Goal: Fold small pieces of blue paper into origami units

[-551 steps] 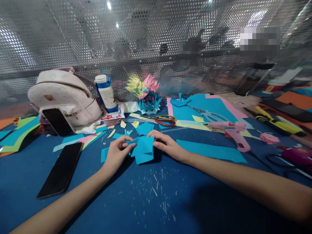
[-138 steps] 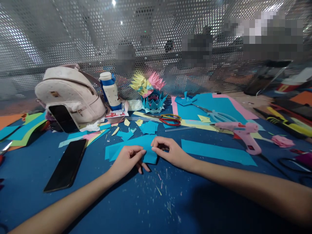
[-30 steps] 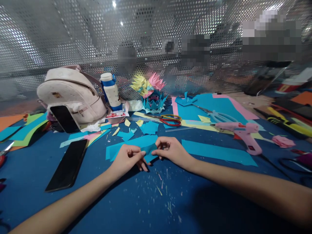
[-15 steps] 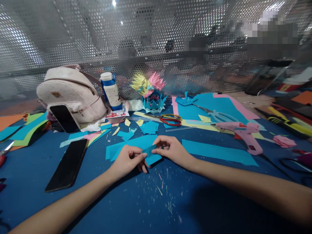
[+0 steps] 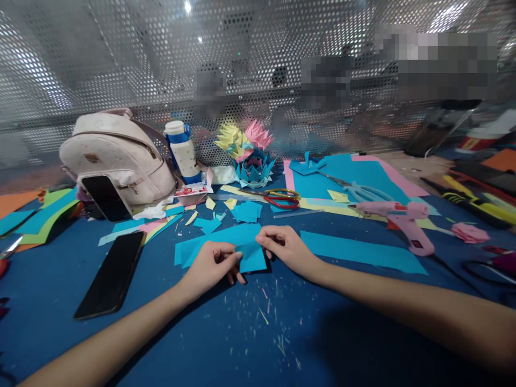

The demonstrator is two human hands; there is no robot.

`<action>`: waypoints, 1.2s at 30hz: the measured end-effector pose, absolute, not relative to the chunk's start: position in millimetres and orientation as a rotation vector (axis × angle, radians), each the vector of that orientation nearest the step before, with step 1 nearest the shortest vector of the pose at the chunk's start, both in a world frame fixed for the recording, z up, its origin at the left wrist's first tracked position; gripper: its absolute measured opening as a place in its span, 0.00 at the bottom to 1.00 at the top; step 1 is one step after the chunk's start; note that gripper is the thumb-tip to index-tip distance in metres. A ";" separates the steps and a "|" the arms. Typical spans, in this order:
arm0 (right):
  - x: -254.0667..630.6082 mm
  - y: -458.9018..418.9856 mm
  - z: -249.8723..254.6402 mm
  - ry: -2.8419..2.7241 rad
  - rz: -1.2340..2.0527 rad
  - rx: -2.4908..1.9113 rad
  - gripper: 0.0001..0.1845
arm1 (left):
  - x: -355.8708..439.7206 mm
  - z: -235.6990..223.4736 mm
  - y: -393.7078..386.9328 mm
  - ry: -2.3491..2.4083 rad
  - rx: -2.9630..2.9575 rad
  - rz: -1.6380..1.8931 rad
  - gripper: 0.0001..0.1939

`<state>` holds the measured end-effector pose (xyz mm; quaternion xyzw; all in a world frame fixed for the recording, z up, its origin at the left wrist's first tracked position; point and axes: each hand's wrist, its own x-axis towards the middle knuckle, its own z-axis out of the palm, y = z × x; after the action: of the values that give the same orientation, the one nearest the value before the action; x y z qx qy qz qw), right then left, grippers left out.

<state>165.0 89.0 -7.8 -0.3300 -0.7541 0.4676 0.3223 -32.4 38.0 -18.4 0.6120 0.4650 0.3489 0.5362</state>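
My left hand (image 5: 213, 262) pinches a small piece of blue paper (image 5: 253, 258) between thumb and fingers. The fingers of my right hand (image 5: 284, 246) are closed at the upper right corner of that piece. Under and behind it, larger blue paper strips (image 5: 209, 242) lie flat on the table. Another long blue strip (image 5: 358, 252) lies to the right of my right hand. Small cut blue scraps (image 5: 246, 211) are just beyond my hands.
Red-and-yellow-handled scissors (image 5: 282, 198), light-blue-handled scissors (image 5: 365, 192) and a pink glue gun (image 5: 403, 215) lie beyond my hands. Folded paper flowers (image 5: 253, 166), a bottle (image 5: 181, 153) and a backpack (image 5: 116, 145) stand at the back. A phone (image 5: 110, 277) lies left.
My right hand has shifted slightly right along the small blue paper. That piece now lies flatter and shows more of its face. My left hand has hardly moved.
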 end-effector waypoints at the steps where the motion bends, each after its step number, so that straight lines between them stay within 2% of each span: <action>1: 165.0 89.0 -7.9 -1.986 1.232 -0.855 0.23 | -32.1 -19.4 38.3 1.120 1.440 0.858 0.14; 2: 165.0 88.6 -7.9 -2.000 1.233 -0.841 0.24 | -32.0 -20.3 38.5 1.138 1.426 0.881 0.11; 4: 165.4 87.2 -7.8 -2.037 1.230 -0.819 0.24 | -32.4 -21.5 39.3 1.173 1.416 0.898 0.14; 9: 166.4 84.8 -6.7 -2.011 1.308 -0.719 0.15 | -34.3 -21.9 42.7 1.093 1.345 0.927 0.14; 13: 166.0 86.2 -5.3 -2.068 1.187 -0.619 0.11 | -34.3 -21.2 44.4 1.027 1.308 0.965 0.15; 19: 165.4 86.6 -2.8 -2.134 1.168 -0.502 0.10 | -33.0 -17.8 43.8 1.003 1.281 0.960 0.16; 36: 165.3 87.3 -4.0 -2.157 1.107 -0.521 0.12 | -34.6 -17.6 40.7 1.036 1.332 0.996 0.14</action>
<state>165.3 87.3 -4.0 -0.1989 -0.8227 0.4221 0.3247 -34.6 40.7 -17.6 0.5644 0.4388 0.4222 0.5573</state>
